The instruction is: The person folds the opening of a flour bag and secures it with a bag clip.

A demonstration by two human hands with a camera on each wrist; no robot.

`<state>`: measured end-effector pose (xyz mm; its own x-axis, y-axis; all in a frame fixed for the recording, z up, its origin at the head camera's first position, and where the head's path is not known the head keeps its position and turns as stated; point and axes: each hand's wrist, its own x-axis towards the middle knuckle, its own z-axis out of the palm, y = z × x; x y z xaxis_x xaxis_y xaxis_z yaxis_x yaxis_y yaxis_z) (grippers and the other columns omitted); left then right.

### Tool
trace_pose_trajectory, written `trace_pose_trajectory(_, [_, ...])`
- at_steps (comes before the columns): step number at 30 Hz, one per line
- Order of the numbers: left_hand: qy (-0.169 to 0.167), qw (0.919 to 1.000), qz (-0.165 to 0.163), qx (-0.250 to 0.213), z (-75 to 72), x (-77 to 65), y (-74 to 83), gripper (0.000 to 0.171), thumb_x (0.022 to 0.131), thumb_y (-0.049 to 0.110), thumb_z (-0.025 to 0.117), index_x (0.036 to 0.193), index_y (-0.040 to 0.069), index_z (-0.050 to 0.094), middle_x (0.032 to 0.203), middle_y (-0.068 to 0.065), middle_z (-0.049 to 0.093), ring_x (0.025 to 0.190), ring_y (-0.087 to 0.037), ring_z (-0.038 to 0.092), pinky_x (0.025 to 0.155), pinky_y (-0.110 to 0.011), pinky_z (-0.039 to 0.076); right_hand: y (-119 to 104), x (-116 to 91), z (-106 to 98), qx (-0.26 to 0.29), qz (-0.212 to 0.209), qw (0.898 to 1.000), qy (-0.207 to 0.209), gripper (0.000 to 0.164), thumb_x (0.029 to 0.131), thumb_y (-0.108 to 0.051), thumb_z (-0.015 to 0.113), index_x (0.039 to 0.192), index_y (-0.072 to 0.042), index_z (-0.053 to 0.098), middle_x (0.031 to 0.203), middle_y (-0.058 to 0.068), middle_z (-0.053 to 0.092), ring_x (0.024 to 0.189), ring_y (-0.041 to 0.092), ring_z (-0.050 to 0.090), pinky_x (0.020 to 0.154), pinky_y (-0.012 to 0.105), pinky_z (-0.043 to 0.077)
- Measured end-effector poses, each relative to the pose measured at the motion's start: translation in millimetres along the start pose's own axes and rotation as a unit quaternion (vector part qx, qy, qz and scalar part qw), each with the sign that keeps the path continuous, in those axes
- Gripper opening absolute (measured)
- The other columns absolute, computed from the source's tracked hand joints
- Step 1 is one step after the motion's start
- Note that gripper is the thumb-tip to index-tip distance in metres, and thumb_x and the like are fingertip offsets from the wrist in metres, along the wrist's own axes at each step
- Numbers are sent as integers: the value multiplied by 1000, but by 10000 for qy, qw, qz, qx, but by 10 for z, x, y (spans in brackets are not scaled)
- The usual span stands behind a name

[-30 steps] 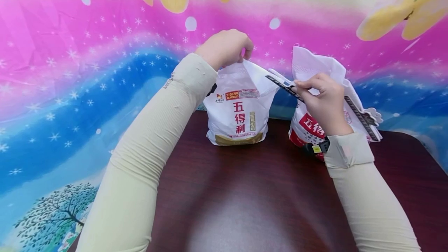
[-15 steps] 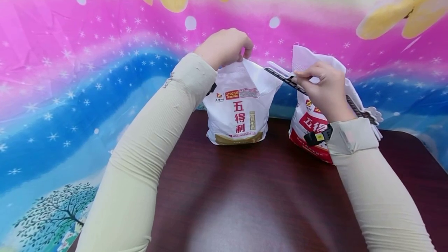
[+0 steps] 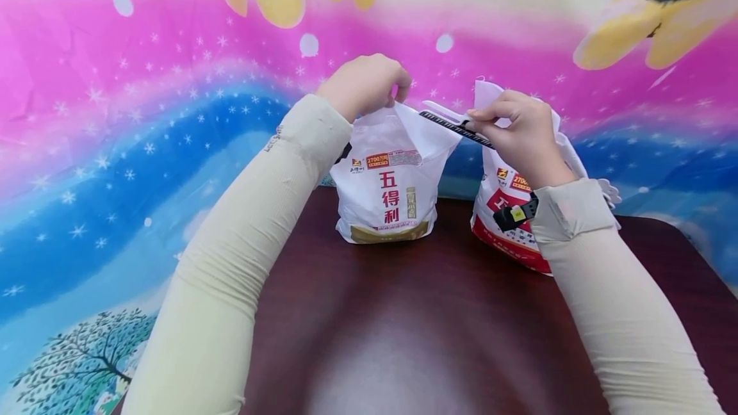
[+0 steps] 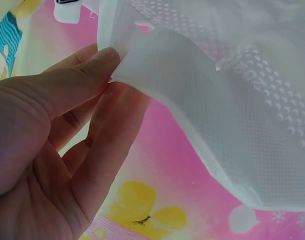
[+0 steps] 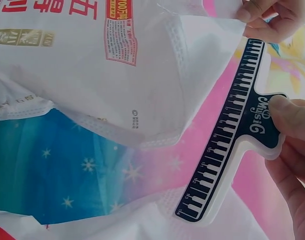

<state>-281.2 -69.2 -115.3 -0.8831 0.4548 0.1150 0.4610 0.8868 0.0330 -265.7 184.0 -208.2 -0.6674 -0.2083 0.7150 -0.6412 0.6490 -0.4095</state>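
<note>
A white flour bag with red lettering and a gold base band stands upright on the table. My left hand pinches its top edge between thumb and fingers; in the left wrist view the thumb presses on the folded white edge. My right hand pinches a bag clip by its grip. In the right wrist view this clip shows a piano-key print along its long bar. The bar lies beside the bag's folded corner, and I cannot tell whether they touch.
A second flour bag, with a red base, stands at the right, partly behind my right hand and wrist. A scalloped clip end sticks out beside it. The dark wooden table meets a printed backdrop.
My right hand and its clip have risen slightly, and the clip's bar lies flatter. The left hand keeps its pinch on the bag. The whole head view has shifted a little.
</note>
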Motion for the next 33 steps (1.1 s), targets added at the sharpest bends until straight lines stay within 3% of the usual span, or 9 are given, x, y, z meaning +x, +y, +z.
trace_pose_trajectory(8, [14,10000,20,-29,20,18,-9,22,99,7,60,117,15,71,120,-3,64,106,-20,55,92,-33,50,-20,115,9,-97,-52,9997,-196,16,91,-9,76,106,-3,79,93,11,70,87,11,57,72,7,44])
trace_pose_trajectory(22, [109,9999,67,66,21,34,-19,22,100,6,60,118,14,71,119,-4,66,106,-20,56,94,-34,50,6,269,40,236,0,9992,-333,15,88,-7,79,101,-1,80,87,12,67,81,3,56,73,10,47])
trace_pose_trajectory(33, [131,9998,108,100,18,37,-21,20,101,6,58,115,13,71,118,-5,65,106,-21,55,93,-35,49,-7,333,59,320,179,9981,-503,15,88,-8,79,102,-1,80,85,10,66,82,6,57,73,9,48])
